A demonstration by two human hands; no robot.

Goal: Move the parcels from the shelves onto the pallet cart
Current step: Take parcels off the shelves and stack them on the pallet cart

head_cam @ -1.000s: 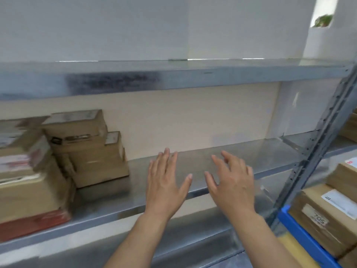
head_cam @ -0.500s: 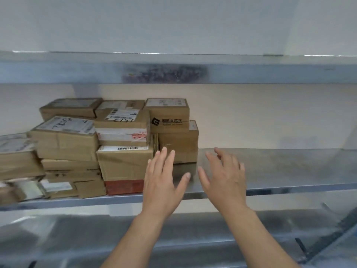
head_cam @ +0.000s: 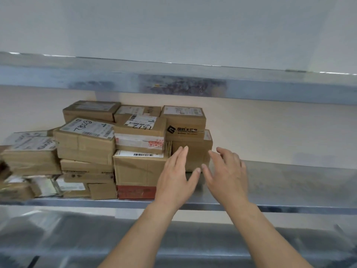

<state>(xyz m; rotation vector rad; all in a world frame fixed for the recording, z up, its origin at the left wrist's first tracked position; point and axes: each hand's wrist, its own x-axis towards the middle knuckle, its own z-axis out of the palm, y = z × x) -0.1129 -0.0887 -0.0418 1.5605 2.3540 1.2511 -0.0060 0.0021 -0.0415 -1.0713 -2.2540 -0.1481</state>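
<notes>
Both hands are held out empty: left hand (head_cam: pixel 173 182) with straight fingers, right hand (head_cam: pixel 227 176) loosely spread, just before the rightmost box (head_cam: pixel 193 153); contact is unclear. Many parcels (head_cam: pixel 119 151) sit stacked on the shelf's (head_cam: pixel 289 182) left part, so much seems left to move. No pallet cart is in view; the far-left parcels are blurred and cut off.

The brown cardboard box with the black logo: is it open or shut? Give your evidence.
Shut. The brown cardboard box with the black logo has a flat top bearing a white label; no flaps stand raised.
</notes>
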